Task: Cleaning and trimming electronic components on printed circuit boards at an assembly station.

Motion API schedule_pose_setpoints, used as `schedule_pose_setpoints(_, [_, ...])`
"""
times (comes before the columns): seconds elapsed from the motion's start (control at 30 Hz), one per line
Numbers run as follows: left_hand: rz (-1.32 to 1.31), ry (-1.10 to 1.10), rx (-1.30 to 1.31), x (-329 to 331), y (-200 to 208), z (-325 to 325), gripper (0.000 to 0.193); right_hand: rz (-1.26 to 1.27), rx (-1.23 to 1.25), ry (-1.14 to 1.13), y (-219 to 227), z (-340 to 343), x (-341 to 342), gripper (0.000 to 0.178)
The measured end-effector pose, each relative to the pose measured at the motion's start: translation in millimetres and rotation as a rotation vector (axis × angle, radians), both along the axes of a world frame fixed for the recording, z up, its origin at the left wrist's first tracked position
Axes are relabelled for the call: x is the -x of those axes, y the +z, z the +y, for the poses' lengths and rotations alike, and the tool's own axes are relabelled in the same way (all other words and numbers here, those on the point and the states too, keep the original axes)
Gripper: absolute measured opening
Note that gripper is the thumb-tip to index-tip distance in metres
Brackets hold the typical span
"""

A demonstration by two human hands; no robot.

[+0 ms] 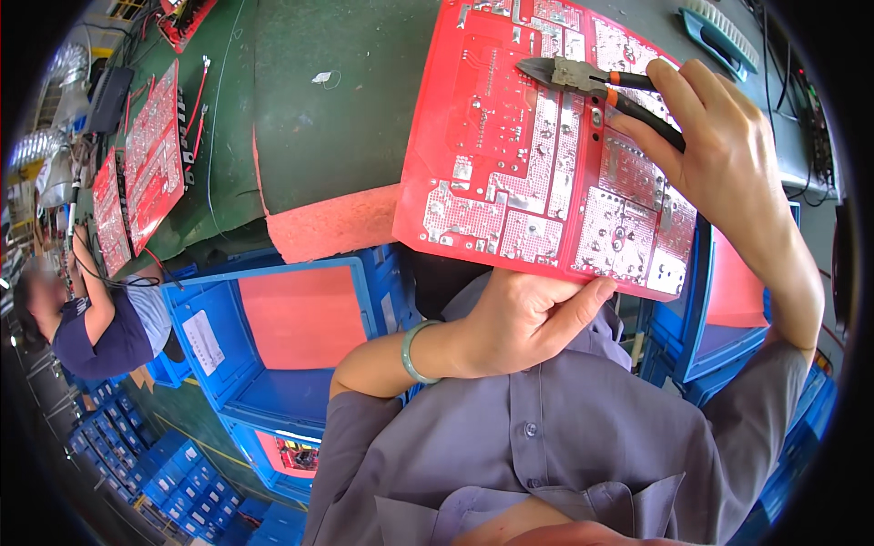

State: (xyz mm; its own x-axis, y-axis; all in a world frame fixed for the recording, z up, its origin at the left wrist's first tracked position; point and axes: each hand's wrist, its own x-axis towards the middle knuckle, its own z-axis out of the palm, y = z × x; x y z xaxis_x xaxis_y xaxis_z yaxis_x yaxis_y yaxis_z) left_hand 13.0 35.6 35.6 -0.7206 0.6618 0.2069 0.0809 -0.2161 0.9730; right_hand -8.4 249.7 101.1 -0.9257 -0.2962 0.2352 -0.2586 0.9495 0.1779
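Note:
A large red circuit board (560, 155) is tilted up in front of me, its soldered side facing me. My left hand (537, 314) grips its lower edge, thumb along the front and the other fingers hidden behind or below. Over the board's upper right, my right hand (706, 118) holds a pair of diagonal cutters (592, 80) by dark handles with orange bands. The cutter jaws point left and lie over the upper middle of the board. Whether the jaw tips touch the board I cannot tell.
Blue crates (282, 337) stand below the green bench (319, 136), with another blue crate (728, 309) at the right. A blue brush (719, 36) lies far right. More red boards (150, 164) sit at the left, near a co-worker (109, 318). A small white scrap (326, 78) lies on the bench.

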Motion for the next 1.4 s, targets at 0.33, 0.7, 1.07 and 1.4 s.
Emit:
schedule_pose_setpoints(0.33, [-0.039,-0.017,0.011,-3.8,-1.8,-2.0,0.021,-0.006,0.123,-0.095,14.7,-13.4,5.5,0.039])
schedule_pose_setpoints(0.7, [-0.018,-0.050,0.007,-1.1,-4.7,-1.3,0.023,-0.075,0.029,-0.079,9.9,-9.6,4.4,0.042])
schedule_pose_setpoints(1.07, [-0.053,-0.061,0.036,-1.2,-0.5,-3.9,0.021,-0.123,0.113,-0.058,7.1,-5.6,2.0,0.038])
schedule_pose_setpoints(1.4, [-0.014,-0.019,0.031,0.5,0.6,-2.1,0.021,-0.035,0.045,-0.015,-3.2,-1.4,4.9,0.038])
